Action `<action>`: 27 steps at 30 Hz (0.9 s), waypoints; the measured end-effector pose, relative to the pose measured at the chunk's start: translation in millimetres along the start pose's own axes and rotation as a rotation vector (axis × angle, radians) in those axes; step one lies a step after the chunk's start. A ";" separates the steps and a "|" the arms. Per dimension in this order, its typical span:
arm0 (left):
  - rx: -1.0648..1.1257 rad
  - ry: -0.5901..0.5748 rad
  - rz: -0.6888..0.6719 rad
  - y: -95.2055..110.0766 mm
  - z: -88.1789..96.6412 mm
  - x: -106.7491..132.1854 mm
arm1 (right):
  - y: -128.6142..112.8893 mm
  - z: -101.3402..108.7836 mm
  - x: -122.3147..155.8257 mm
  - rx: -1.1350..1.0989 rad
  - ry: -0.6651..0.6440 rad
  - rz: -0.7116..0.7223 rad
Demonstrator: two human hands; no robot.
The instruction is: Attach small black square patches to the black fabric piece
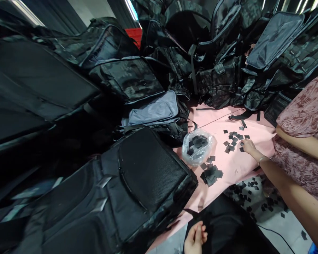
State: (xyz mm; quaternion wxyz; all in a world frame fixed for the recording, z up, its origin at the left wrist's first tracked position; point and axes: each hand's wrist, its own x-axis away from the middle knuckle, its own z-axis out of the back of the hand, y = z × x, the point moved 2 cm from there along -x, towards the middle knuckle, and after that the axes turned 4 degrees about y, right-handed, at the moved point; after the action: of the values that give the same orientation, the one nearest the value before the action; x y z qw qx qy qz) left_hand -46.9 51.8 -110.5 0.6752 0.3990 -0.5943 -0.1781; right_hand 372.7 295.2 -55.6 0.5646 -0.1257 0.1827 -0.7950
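Observation:
My right hand (249, 146) reaches in from the lower right, with a bracelet at the wrist. Its fingers are pinched together at a small black square (242, 149) on the pink sheet (225, 120). Scattered black squares (234, 137) lie just beyond the fingertips. At the bottom, my left hand (195, 237) is loosely closed, thumb against curled fingers, and nothing shows in it. A denser pile of black squares (212, 174) rests on the sheet between the two hands. Behind that pile stands an open clear plastic bag (187, 150) with more squares inside.
A large black backpack (145, 169) lies at the left, against the sheet. Camouflage backpacks (132, 77) are heaped along the back. At the right is another person's patterned sleeve (304, 109). Squares litter the floor (275, 225). A cable (274, 233) runs below my right arm.

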 end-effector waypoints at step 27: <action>-0.009 -0.063 -0.397 87.0 -61.3 80.0 | -156.5 27.8 287.3 -1.393 -1.169 -0.151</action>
State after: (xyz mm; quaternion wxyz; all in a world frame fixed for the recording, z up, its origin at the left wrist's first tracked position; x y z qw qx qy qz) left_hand 9.0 68.5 9.2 0.6095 0.4996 -0.5242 -0.3228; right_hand 155.6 66.2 35.3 0.3100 -0.8326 0.2976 -0.3495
